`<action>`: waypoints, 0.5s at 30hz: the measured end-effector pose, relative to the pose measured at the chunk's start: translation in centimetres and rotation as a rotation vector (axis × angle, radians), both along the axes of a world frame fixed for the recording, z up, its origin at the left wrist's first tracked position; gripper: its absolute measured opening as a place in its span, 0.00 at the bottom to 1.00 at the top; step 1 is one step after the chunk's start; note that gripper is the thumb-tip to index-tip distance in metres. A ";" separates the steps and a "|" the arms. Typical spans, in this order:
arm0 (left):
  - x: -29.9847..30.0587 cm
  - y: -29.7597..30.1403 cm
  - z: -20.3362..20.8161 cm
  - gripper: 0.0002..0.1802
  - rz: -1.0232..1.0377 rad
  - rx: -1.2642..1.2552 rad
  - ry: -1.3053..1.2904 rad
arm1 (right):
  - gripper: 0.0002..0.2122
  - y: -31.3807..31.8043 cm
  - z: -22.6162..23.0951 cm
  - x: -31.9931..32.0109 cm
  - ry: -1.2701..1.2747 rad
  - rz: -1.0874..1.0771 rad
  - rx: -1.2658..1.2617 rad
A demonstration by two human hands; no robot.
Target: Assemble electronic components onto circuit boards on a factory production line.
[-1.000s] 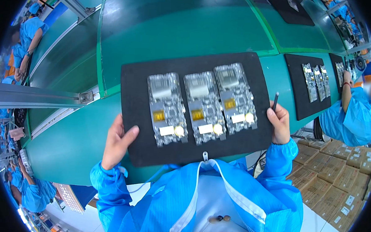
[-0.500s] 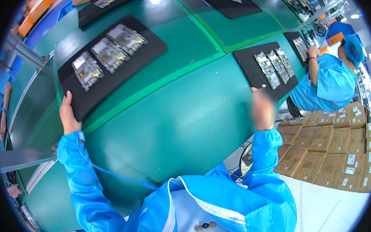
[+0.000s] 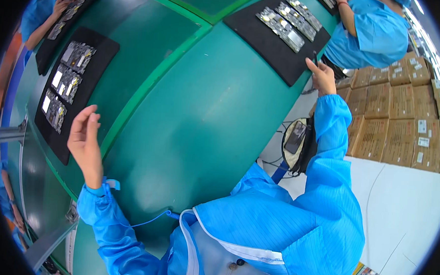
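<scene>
My left hand (image 3: 86,143) is raised over the green bench, fingers loosely bent and slightly apart, with nothing visible in them. Beside it, to the left, lies a black mat (image 3: 99,56) carrying a row of three circuit boards (image 3: 67,83). My right hand (image 3: 322,77) is at the near right edge of another black mat (image 3: 253,32), thumb and fingers closed at that edge; some fingertips are hidden. Three more circuit boards (image 3: 281,29) lie side by side on this mat. A blue coiled cord (image 3: 172,215) leads to the band at my left wrist.
A green tape line (image 3: 151,81) crosses the bench (image 3: 196,116). A co-worker in blue (image 3: 372,33) works at the far right; another person's hands (image 3: 62,5) are over a mat at the far left. Cardboard boxes (image 3: 371,138) stand right, near an open bag (image 3: 295,144).
The view has turned right, shifting the scene leftward. My left hand has come away from the left mat's near corner. My right hand stays at the right mat's edge, its fingers now clearer.
</scene>
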State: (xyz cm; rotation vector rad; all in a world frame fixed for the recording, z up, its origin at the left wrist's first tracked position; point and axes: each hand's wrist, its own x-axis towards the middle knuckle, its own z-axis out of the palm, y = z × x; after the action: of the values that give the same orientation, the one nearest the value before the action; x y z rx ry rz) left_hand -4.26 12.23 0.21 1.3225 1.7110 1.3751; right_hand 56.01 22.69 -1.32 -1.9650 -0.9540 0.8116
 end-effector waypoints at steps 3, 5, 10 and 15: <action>5.0 0.3 -0.8 0.12 -0.116 -0.051 -0.123 | 0.18 0.3 -0.3 2.3 0.294 -0.007 -0.042; 7.6 -0.4 -3.8 0.11 -0.149 -0.118 -0.078 | 0.16 0.9 -0.5 3.2 0.432 -0.048 0.000; 12.4 -1.7 -3.3 0.09 -0.287 0.105 0.415 | 0.13 1.1 -0.3 1.3 0.520 -0.194 0.196; 12.4 -1.6 -3.6 0.08 -0.264 0.070 0.328 | 0.08 2.1 -3.9 3.8 1.035 -0.017 0.239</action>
State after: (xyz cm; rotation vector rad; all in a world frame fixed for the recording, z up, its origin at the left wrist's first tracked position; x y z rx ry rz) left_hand 8.11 10.67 -3.44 1.8235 1.6254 1.1226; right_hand 59.78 24.81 -5.24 -1.0780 -0.3678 1.4098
